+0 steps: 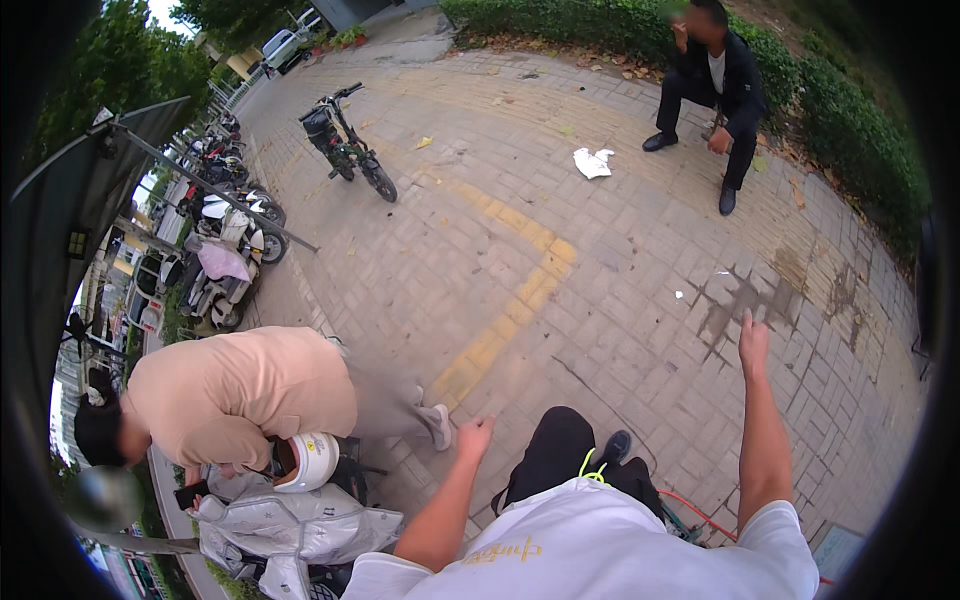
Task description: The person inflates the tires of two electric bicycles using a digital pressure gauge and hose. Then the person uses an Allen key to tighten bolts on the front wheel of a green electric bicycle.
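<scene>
Both of my arms are held out from my body above a paved sidewalk. My left hand (474,439) hangs with its fingers curled, and no object shows in it. Nearest to it are a white helmet (315,461) and a silver quilted wind cover (300,521) on a scooter at the left. Extended farther forward, my right hand (754,341) has its fingers mostly folded, one finger poking out, and nothing visible in the grip. Beneath it in the view lies a dark wet patch (739,300) on the pavers.
A person in a beige jacket (247,390) bends over the scooter, holding a phone (192,495). Another person in dark clothes (720,97) sits by a hedge (847,120). A small electric bike (349,142), parked scooters (225,232) and a white crumpled item (593,163) are ahead.
</scene>
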Demonstrator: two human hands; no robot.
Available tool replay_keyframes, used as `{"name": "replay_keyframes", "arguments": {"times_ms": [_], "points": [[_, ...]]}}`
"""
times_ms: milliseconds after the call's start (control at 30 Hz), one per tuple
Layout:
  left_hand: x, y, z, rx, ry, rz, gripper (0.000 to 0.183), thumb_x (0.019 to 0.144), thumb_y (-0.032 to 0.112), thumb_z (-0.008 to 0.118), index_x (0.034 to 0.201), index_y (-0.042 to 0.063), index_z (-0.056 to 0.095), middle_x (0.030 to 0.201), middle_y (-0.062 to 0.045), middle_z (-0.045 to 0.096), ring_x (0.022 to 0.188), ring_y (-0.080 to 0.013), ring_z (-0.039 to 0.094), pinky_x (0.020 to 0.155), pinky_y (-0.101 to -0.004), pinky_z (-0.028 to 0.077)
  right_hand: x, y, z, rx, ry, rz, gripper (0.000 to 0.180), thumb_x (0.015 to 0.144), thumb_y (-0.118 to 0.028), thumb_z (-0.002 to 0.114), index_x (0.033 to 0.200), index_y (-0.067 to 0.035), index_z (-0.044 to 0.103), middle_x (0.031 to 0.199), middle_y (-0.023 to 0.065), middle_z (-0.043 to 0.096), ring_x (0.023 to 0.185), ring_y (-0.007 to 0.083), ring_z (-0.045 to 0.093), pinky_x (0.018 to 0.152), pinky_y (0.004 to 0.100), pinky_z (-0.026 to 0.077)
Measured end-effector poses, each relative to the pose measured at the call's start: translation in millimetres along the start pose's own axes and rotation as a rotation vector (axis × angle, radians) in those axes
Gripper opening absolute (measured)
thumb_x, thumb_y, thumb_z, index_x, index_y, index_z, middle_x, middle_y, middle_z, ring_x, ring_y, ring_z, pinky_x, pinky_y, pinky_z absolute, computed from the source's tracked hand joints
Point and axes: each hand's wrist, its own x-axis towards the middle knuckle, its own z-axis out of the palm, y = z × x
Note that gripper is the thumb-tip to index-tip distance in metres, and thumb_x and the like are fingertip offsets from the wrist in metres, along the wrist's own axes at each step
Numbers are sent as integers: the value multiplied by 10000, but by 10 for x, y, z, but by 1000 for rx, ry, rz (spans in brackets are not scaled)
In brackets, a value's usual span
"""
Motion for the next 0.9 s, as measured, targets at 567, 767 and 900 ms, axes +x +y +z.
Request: {"name": "replay_keyframes", "arguments": {"times_ms": [567,767,900], "points": [[3524,5552,-750,-853,-348,835,531,1000,396,384,1341,-1,469,1378,-166,483,1329,-223,395,1126,-417,222,1757,-2677,3560,359,-1023,602,518,962,-371,405,1340,-21,463,1381,163,476,1218,327,499,1042,452,355],[5020,4881,55,-21,102,712,488,962,356,405,1398,139,418,1465,-75,374,1372,-278,308,1097,-620,137,2905,-4813,4338,1122,-1318,597,496,945,-384,492,1286,-24,503,1363,188,477,1250,290,457,1045,474,352],[6630,3446,-231,325,-360,153,456,884,351,472,1210,54,586,1197,-197,598,1115,-380,561,961,-440,441,4064,-5469,4593,976,-1391,354,390,910,-316,584,1137,1,589,1136,172,630,1005,273,620,848,409,498]]}}
